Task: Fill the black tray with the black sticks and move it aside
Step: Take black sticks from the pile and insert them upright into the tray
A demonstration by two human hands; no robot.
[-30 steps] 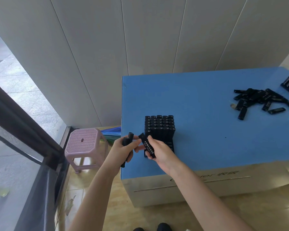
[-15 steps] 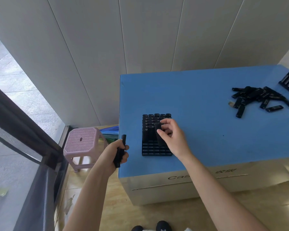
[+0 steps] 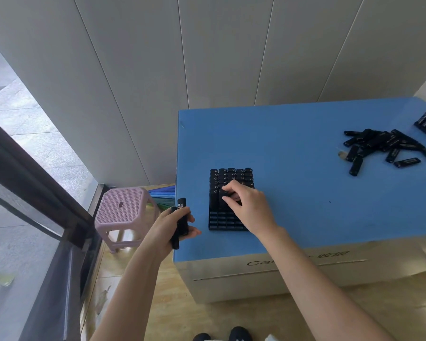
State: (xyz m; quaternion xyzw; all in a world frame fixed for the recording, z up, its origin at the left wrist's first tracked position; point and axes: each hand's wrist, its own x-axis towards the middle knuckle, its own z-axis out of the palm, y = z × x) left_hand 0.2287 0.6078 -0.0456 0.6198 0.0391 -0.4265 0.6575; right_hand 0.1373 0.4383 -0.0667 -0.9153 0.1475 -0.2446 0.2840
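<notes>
Head view: blue tabletop [image 3: 293, 143] bears black tray [image 3: 221, 221]; grey wall [image 3: 207, 45], pink stool [image 3: 123, 205].

A makeshift packing spot in a bare commercial room: the worktop [image 3: 293, 143] is a blue-topped printed carton with loose black sticks [image 3: 379, 143] heaped on it, plain grey wall panels [image 3: 207, 57] behind it, a pink plastic stool [image 3: 123, 207] and dark-framed glass front [image 3: 35, 183] to its left.

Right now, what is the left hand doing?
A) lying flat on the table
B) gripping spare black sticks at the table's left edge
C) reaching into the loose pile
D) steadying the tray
B: the left hand grips spare black sticks at the table edge; the right hand pinches a stick in the black tray.
</notes>
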